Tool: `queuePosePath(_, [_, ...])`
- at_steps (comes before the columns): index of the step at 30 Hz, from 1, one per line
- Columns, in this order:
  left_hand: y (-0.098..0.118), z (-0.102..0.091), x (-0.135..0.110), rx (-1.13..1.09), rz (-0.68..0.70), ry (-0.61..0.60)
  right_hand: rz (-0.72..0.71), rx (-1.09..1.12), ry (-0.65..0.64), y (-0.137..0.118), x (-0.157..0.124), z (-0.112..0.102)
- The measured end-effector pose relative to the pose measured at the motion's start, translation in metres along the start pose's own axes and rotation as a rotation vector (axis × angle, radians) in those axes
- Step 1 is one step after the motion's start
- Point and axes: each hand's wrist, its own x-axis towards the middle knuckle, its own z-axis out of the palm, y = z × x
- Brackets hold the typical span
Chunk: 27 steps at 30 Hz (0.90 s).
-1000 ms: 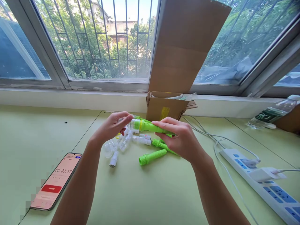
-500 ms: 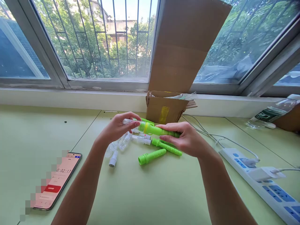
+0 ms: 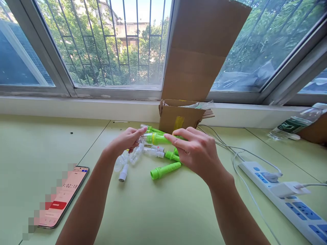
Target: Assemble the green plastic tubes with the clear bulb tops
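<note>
Above the pale green table (image 3: pixel 166 211) I hold a green tube with a yellow ring and a clear threaded end (image 3: pixel 156 138). My left hand (image 3: pixel 126 140) pinches the clear end. My right hand (image 3: pixel 196 151) wraps the green handle, its fingers curled over it. Beneath the hands lies a loose pile: a green threaded handle (image 3: pixel 165 169), another green piece (image 3: pixel 170 156), and several clear plastic parts with white caps (image 3: pixel 130 158).
A small open cardboard box (image 3: pixel 178 117) stands just behind the pile, with a tall cardboard sheet (image 3: pixel 201 47) against the window. A phone showing a timer (image 3: pixel 59 197) lies at the left. A white power strip (image 3: pixel 283 194) with cables is at the right, and a water bottle (image 3: pixel 296 124) farther back.
The held tube has dropped slightly toward the pile. My right hand has rolled over the handle, so its back now faces the camera. The phone timer has ticked up a second.
</note>
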Motion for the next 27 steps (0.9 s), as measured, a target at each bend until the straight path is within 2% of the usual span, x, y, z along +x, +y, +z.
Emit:
queuePosePath(3, [0.001, -0.002, -0.001, 0.006, 0.106, 0.061, 0.074, 0.153, -0.035, 0.000, 0.000, 0.000])
queuePosePath(6, [0.005, -0.006, -0.003, 0.019, 0.235, 0.168, 0.163, 0.403, -0.131, 0.001, 0.001, -0.001])
queuePosePath(9, [0.007, -0.010, -0.005, -0.092, 0.358, 0.258, 0.229, 0.555, -0.177, -0.002, 0.003, -0.001])
queuePosePath(11, [0.008, -0.010, -0.004, -0.203, 0.419, 0.272, 0.259, 0.571, -0.157, -0.005, 0.005, 0.001])
queuePosePath(17, [0.012, 0.004, 0.000, -0.403, 0.419, 0.320, 0.266, 0.455, -0.056, -0.005, 0.005, 0.006])
queuePosePath(22, [0.017, 0.007, -0.006, -0.409, 0.463, 0.188, 0.266, 0.447, -0.030, 0.000, 0.004, 0.006])
queuePosePath(27, [0.018, 0.011, -0.005, -0.308, 0.393, 0.361, 0.249, 0.455, -0.038, -0.002, 0.003, 0.004])
